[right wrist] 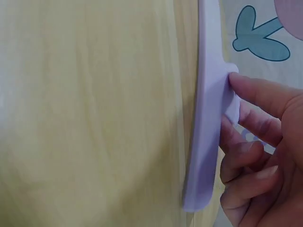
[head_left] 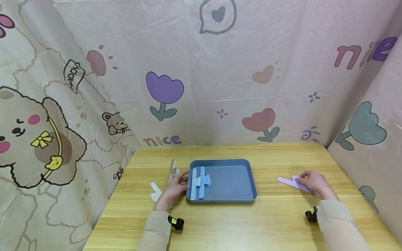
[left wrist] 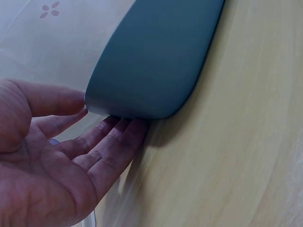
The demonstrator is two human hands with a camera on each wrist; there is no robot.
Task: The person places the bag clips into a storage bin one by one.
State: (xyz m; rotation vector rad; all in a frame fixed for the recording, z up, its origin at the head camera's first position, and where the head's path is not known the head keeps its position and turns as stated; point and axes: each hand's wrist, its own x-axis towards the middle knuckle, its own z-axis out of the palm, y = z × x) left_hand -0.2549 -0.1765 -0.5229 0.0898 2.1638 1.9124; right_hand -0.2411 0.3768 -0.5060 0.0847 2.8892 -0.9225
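Note:
A blue tray (head_left: 232,181) lies in the middle of the wooden table (head_left: 220,223). A blue clip (head_left: 201,183) and a white strip (head_left: 194,184) lie inside it along its left wall. My left hand (head_left: 174,188) rests at the tray's left side. In the left wrist view its straight fingers (left wrist: 109,142) and thumb touch the tray (left wrist: 156,61) at its outer wall. To the right, my right hand (head_left: 314,181) holds a flat purple clip (head_left: 285,181) that lies on the table. Its thumb and curled fingers (right wrist: 251,156) pinch the purple clip (right wrist: 208,132).
A pale ruler (head_left: 172,171) and a white clip (head_left: 155,193) lie on the table left of the tray. Patterned cloth (head_left: 220,87) hangs behind and on both sides. Bare wood runs along the front edge and between tray and right hand.

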